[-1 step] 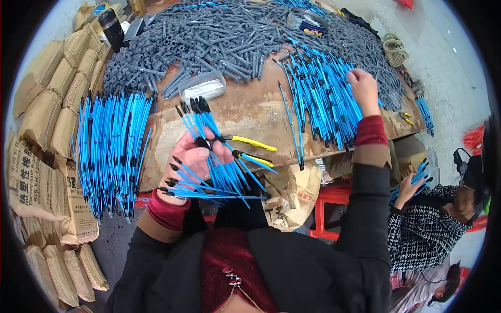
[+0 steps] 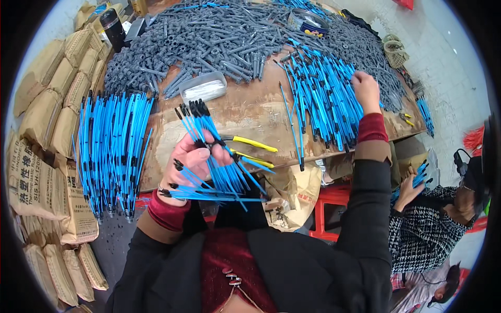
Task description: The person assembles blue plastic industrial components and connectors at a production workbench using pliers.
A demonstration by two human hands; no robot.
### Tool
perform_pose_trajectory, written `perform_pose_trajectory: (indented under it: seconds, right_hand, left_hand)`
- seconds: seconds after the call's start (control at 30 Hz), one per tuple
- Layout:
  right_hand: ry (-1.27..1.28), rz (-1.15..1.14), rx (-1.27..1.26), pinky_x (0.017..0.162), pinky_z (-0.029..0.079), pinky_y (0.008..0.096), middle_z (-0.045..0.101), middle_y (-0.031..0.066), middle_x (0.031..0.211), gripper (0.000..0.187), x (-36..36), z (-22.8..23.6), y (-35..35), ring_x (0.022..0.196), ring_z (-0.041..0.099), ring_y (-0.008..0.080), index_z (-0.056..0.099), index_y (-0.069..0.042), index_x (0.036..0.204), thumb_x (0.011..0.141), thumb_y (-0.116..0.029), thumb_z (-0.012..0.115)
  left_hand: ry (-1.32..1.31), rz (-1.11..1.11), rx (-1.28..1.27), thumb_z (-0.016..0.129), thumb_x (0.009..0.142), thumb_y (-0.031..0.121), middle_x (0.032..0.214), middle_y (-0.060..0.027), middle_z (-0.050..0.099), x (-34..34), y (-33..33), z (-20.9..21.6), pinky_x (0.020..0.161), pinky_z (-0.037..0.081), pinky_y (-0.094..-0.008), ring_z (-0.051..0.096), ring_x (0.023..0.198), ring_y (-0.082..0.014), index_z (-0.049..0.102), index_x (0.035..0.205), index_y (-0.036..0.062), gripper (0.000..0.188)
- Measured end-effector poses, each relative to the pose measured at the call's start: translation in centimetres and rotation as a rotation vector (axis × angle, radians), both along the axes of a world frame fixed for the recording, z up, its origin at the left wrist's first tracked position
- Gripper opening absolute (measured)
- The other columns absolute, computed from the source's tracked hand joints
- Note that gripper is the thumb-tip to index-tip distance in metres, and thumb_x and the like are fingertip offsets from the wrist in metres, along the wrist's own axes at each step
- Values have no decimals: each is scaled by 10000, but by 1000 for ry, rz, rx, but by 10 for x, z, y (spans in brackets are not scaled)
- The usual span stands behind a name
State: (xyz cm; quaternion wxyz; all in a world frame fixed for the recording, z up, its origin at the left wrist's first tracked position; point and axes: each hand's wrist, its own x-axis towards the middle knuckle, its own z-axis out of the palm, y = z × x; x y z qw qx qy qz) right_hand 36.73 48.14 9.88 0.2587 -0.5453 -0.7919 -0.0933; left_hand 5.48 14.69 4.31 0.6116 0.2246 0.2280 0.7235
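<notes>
Left hand [image 2: 201, 156] clasps a bundle of blue sticks [image 2: 222, 175]; right hand [image 2: 366, 91] sits at the right-hand pile [image 2: 326, 99]

The left hand's grip is closed round the bundle, thumb and fingers pressed together on it just above the near edge of the tabletop [image 2: 250, 117]. The black ends point up and away, and a few looser sticks fan out below, across the wrist. Just beside the bundle, pliers [image 2: 254, 141] with yellow handles reach toward the near edge.

The right hand's fingers are curled in at the right side of the right-hand pile, which lies toward the right part of the tabletop. Whether that grip has hold of a stick cannot be told.

Another pile [image 2: 115, 141] of blue sticks lies at the near left corner, its lower ends showing past the edge. Between the two piles, farther back, a clear box [image 2: 203, 89] holds thin white pieces. Behind it a heap of grey plastic parts [image 2: 209, 39] spreads along the far edge, with a round tin [image 2: 308, 23] in it.

Paper sacks [image 2: 39, 182] are stacked beyond the left edge. Near the right edge, a co-worker's hand [image 2: 409, 189] holds more blue sticks.
</notes>
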Motion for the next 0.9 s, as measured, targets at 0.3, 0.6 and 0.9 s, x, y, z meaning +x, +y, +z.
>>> perform_pose_trajectory:
  seconds: [0.3,0.6,0.9]
  right_hand:
    - [392,-58,-267,751,496,402,670,151,819,253,7,6,12,810,645,317,673,-57,914,772,-259,621]
    - [-143,-138,-312,789,494,400,654,204,878,268,8,-34,47,861,634,338,681,-48,876,718,-265,671]
    - [-198,-168,-217,792,489,426,645,217,877,258,14,-63,66,869,619,366,647,0,806,726,-245,647]
  left_hand:
    - [174,-204,224,565,813,12,840,-140,611,-30,-58,11,687,525,-386,630,738,-278,543,1001,27,190]
    - [177,58,-19,628,830,117,811,-133,605,-31,-27,7,602,492,-355,607,660,-236,548,960,16,183]
    - [350,-16,-29,614,844,117,823,-134,623,-26,-56,21,598,443,-286,567,663,-175,557,996,26,186]
